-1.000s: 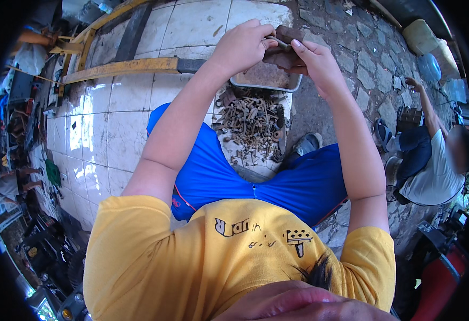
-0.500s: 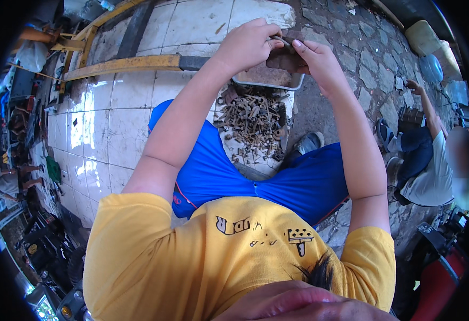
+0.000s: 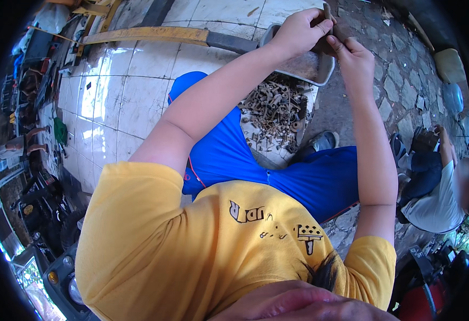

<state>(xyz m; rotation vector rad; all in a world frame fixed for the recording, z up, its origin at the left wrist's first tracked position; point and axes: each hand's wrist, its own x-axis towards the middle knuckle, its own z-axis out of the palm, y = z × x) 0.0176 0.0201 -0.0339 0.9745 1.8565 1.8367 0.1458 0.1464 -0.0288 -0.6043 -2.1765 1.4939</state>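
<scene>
My left hand [image 3: 304, 35] and my right hand [image 3: 354, 61] are close together at the top, both gripping a small metal rod [image 3: 326, 13] and a dark brown piece [image 3: 340, 31] whose material I cannot make out. The fingertips partly hide both pieces. Under them is a shallow metal tray [image 3: 322, 80] with a brownish bottom. Just this side of the tray, between my legs, a heap of rusty bolts, nuts and small parts [image 3: 272, 109] lies on white tiles.
A yellow-and-dark beam [image 3: 143, 35] crosses behind my left arm. At right a co-worker [image 3: 429, 208] crouches on stone paving near a blue jug [image 3: 452, 97]. Motorbikes [image 3: 47, 235] and another person [image 3: 12, 150] are at left, and my shoe [image 3: 322, 142] is beside the heap.
Both hands and the held pieces have moved right and up in the picture, and the rod now points more upright. The surroundings have shifted in view, and the co-worker's arm appears lower.
</scene>
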